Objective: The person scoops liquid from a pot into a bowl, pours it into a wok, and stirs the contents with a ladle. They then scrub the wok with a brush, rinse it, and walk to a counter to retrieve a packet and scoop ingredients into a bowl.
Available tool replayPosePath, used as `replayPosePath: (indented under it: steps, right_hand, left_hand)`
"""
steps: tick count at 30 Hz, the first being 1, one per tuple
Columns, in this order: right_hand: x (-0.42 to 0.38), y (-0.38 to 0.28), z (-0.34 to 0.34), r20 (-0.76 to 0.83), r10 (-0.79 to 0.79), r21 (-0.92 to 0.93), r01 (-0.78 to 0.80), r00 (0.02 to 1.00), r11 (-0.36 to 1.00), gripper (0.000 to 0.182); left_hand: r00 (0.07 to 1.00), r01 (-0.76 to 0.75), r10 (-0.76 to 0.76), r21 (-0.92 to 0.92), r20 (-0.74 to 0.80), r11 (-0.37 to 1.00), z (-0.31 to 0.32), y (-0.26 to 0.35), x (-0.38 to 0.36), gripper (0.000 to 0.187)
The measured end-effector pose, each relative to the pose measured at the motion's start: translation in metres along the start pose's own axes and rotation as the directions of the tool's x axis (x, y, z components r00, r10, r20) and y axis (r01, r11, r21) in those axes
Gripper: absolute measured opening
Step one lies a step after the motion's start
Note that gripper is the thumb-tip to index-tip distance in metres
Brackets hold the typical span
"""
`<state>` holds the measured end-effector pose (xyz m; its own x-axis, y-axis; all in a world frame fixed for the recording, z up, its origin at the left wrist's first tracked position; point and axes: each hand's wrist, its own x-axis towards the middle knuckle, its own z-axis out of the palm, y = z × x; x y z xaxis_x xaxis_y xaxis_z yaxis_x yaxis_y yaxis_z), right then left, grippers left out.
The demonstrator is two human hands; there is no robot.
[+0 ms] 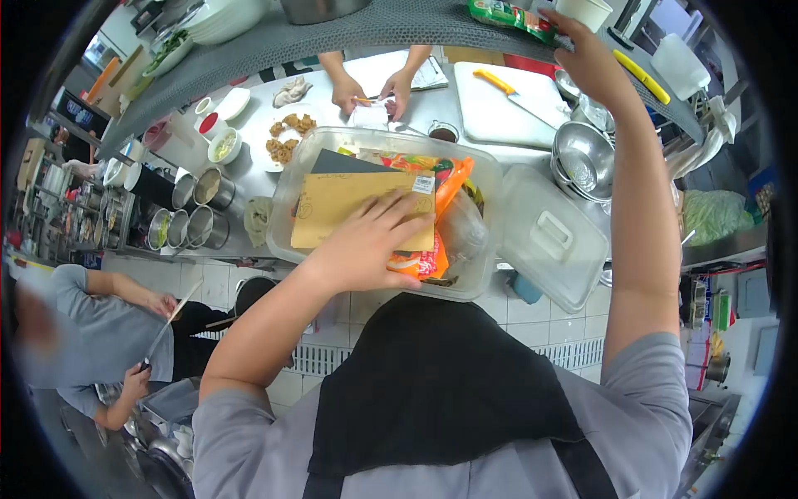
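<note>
My left hand (378, 237) lies with fingers spread on a brown paper envelope (332, 195), which has a small white label. The envelope rests on top of a clear plastic bin (281, 237) holding orange printed bags (449, 195) and a dark flat sheet (341, 162). My right hand (582, 54) is raised to the overhead shelf, its fingers closed on the right end of a green packet (503, 15). The bin's translucent lid (573, 258) leans beside it on the right.
Across the counter, another person's hands (374, 91) work over something white. A yellow-handled knife (515, 96) lies on a white cutting board (490, 121). Metal bowls (586, 154) are stacked at right. On the left, a co-worker (108, 333) holds a long knife (166, 328).
</note>
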<state>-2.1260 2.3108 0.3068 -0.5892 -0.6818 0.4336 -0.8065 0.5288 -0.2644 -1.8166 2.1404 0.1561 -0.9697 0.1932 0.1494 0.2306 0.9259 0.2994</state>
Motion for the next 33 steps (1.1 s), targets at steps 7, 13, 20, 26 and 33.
replayPosePath:
  steps: [7,13,20,26,33]
  right_hand:
    - [-0.136,0.038,0.001,-0.090,0.010,0.172,0.006,0.996,0.985,0.039]
    - [-0.361,0.209,0.081,-0.117,0.828,-0.139,-0.835,0.548,0.533,0.073]
    - [-0.445,0.202,0.147,0.524,0.832,0.678,-0.681,0.183,-0.278,0.088]
    - [-0.440,0.180,0.176,0.506,0.830,0.777,-0.542,0.235,-0.320,0.065]
    - [-0.504,0.155,0.134,0.461,0.877,0.852,-0.344,0.136,-0.395,0.033]
  left_hand:
    - [0.999,0.031,-0.028,-0.080,0.039,0.996,-0.007,0.014,0.017,0.081]
    - [0.971,0.223,-0.231,-0.107,-0.068,0.969,-0.008,0.011,0.015,0.076]
    - [0.919,0.389,-0.391,-0.046,-0.045,0.920,0.012,-0.004,0.006,0.070]
    - [0.929,0.368,-0.367,0.030,-0.046,0.929,0.013,-0.005,0.007,0.068]
    - [0.927,0.294,-0.306,-0.088,-0.216,0.952,0.016,-0.014,-0.008,0.059]
